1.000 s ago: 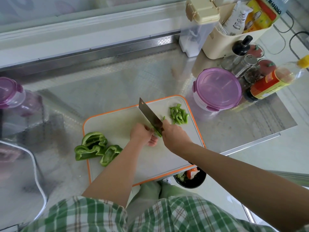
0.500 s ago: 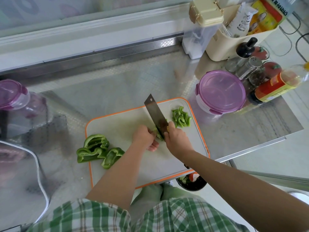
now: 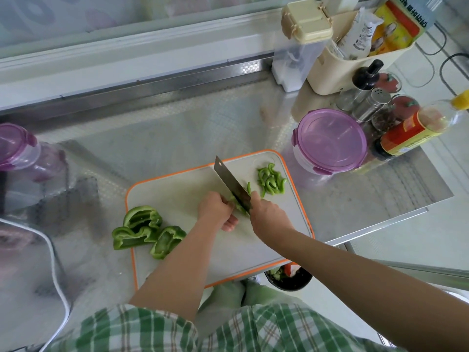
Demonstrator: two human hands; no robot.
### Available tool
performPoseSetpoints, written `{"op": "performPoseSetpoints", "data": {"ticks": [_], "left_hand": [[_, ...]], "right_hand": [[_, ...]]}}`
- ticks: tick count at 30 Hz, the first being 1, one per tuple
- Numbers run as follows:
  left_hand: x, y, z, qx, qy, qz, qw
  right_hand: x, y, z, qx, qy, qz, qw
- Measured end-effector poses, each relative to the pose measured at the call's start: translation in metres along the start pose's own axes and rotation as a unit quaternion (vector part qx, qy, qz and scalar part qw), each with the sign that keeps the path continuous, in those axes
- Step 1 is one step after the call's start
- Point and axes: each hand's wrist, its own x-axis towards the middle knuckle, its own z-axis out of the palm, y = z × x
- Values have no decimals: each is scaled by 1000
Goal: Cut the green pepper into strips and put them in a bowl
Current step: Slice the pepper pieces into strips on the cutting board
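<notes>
While right hand [image 3: 269, 216] grips knife [image 3: 232, 185] and left hand [image 3: 217, 209] pins pepper [image 3: 237, 205]: mid-slicing; next, shift fingers back, slice again.

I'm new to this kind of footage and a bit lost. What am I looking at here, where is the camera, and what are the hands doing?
No machine here: a person wears a camera on the head, looking down at a metal counter. The right hand holds a cleaver. The left hand steadies a pepper piece on the orange-edged cutting board. Finished strips lie at the board's far right corner; larger uncut pieces wait at its left edge. A purple-lidded container stands beyond.
</notes>
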Motion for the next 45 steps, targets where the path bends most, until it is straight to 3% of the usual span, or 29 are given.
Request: {"op": "performPoseSetpoints", "data": {"ticks": [4,12,17,21,28,33,38,45], "left_hand": [[1,2,0,1,-4,-7,1000],[2,1,2,-18,-15,-24,999],[1,-1,2,-25,-8,-23,999],[1,0,1,-24,-11,-28,999],[-1,3,0,-36,-7,-29,999],[2,1,0,-40,-9,-31,999],[0,2,-1,-38,-15,-20,999],[-1,4,-2,-46,-19,-20,999]], "right_hand": [[7,-5,0,-4,11,-10,1000],[20,9,-3,185,78,39,979],[14,16,-10,176,102,-3,979],[2,16,-13,107,75,-59,990],[-1,9,-7,48,26,-47,997],[-3,8,-10,71,55,-47,995],[-4,-1,-11,19,13,-47,999],[-6,-4,-9,2,17,-49,999]]}}
